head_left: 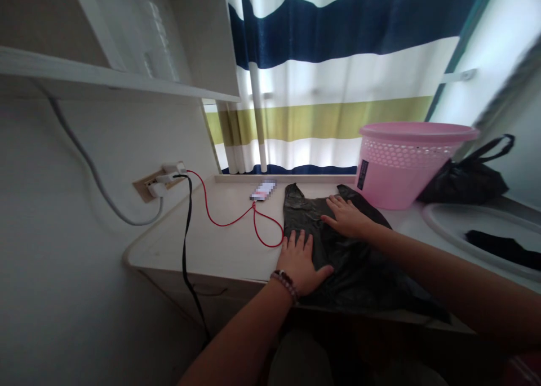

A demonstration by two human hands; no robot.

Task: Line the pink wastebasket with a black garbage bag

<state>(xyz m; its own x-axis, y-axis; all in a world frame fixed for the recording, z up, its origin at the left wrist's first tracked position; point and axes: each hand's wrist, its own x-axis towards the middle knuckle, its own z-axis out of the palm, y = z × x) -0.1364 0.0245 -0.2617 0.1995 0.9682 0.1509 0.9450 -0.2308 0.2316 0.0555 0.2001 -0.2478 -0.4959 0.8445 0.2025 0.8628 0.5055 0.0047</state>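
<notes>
A black plastic bag (pixel 359 273) lies spread out on the white desk (pixel 169 245), its two handles pointing toward the window and its near edge hanging over the front. My left hand (pixel 301 262), with a beaded bracelet (pixel 285 284) at the wrist, rests flat on the bag's left side, fingers spread. Farther back, my right hand (pixel 346 217) lies flat near the handle end, its fingers stretched out. Neither hand grips anything.
A pink bin (pixel 401 172) stands behind the bag on the right, beside a knotted black bag (pixel 469 180) and a round pale lid or tray (pixel 448 234). A phone (pixel 263 190) with a red cable (pixel 224 225) lies at the back. Plugs fill the wall socket (pixel 146 187).
</notes>
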